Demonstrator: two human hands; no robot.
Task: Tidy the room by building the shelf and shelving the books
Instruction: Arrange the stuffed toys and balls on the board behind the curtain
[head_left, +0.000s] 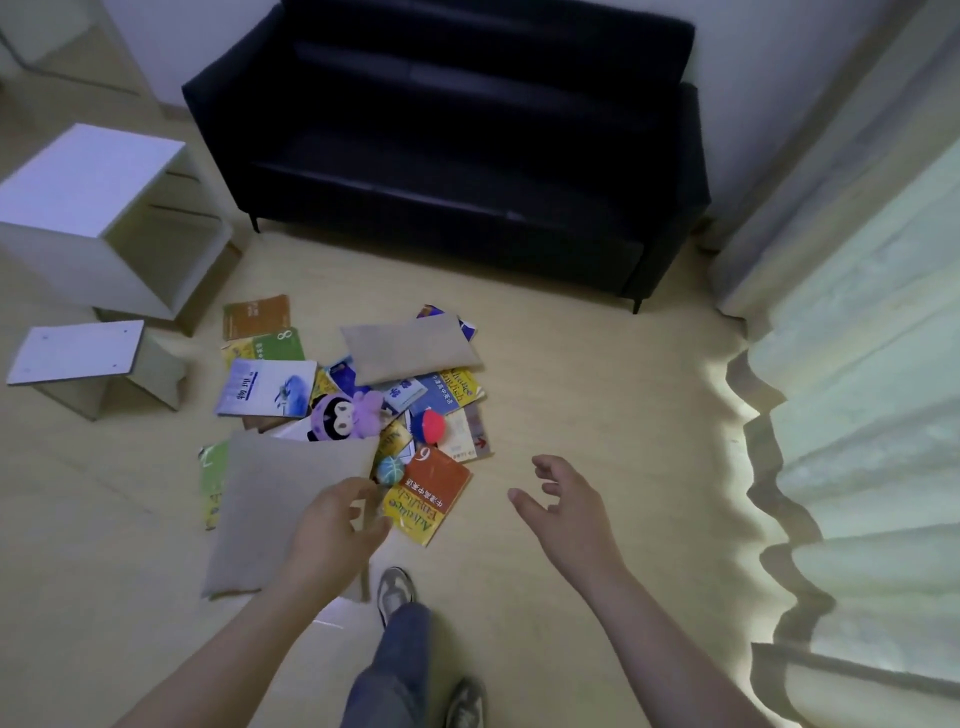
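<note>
The books (353, 410) are dumped in a messy pile mid-floor, hemmed in by the black sofa (447, 140) behind and the white shelf unit (98, 218) on its side at the far left, with a loose shelf panel (78, 351) near it. The left hand (332, 535) pinches the right edge of a tan cushion (270, 514) lying over the pile's near-left corner, while the right hand (566, 512) hovers empty, fingers spread loosely. Bare floor (597, 395) opens up right of the pile toward the curtain (857, 364), so plenty of room there.
</note>
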